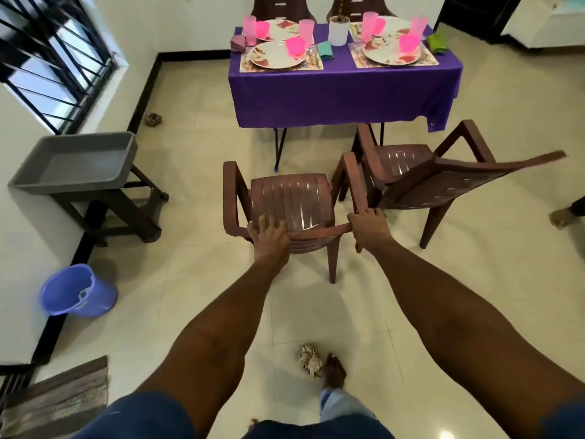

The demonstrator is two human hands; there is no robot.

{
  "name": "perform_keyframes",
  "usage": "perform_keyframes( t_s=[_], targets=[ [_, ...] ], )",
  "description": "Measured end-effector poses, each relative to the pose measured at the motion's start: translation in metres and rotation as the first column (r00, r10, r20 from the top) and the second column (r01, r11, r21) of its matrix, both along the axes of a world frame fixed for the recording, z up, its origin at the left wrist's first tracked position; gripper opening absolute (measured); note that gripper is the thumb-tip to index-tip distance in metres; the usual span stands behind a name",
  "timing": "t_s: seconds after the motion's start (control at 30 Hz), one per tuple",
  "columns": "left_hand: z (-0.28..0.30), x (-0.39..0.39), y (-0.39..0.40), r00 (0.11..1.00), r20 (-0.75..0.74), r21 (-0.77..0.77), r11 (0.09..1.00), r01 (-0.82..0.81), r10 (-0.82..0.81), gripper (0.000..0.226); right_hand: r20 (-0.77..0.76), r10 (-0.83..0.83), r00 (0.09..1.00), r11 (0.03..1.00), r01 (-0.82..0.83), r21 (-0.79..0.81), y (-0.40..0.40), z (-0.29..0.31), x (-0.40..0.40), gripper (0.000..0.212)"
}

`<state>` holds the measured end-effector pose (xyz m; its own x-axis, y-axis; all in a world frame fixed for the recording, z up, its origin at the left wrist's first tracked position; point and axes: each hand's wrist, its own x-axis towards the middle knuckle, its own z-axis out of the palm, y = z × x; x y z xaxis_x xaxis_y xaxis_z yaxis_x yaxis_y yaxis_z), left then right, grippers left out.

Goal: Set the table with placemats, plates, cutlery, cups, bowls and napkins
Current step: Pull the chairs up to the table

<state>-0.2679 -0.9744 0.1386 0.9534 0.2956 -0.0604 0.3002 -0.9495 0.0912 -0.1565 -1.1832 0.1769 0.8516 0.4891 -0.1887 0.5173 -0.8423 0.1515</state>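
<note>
Straight ahead of both hands, well beyond the chair they hold, stands the table (343, 90) under a glossy purple cloth, its long axis running crosswise to the arms. On it lie patterned placemats (318, 65), round floral plates (277, 55), translucent pink cups (306, 32), pink bowls (295, 46) and folded napkins (325, 49). The left hand (269, 237) rests spread over the ribbed brown plastic chair (291, 201) back; the right hand (368, 224) grips its armrest corner, fingers curled. Just right of that hand sits a second chair (411, 169), turned askew. Neither hand looks clearly nearer the table.
</note>
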Motion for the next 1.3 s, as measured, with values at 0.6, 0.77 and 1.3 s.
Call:
perform_keyframes(
  t_s=[0.6, 0.77, 1.3],
  targets=[
    [0.018, 0.191, 0.039, 0.987, -0.138, -0.063, 0.994, -0.093, 0.084, 0.052, -0.023, 0.156, 0.988, 0.964, -0.147, 0.22, 0.044, -0.018, 0.173, 0.034],
    [0.015, 0.214, 0.07, 0.987, -0.123, -0.049, 0.993, -0.106, 0.099, 0.044, -0.031, 0.15, 0.988, 0.962, -0.138, 0.236, 0.072, -0.016, 0.189, 0.032],
    [0.02, 0.222, 0.093, 0.99, -0.096, -0.114, 0.987, -0.11, 0.099, 0.05, -0.088, 0.051, 0.995, 0.972, -0.029, 0.234, 0.11, -0.028, 0.207, 0.04]
  ],
)
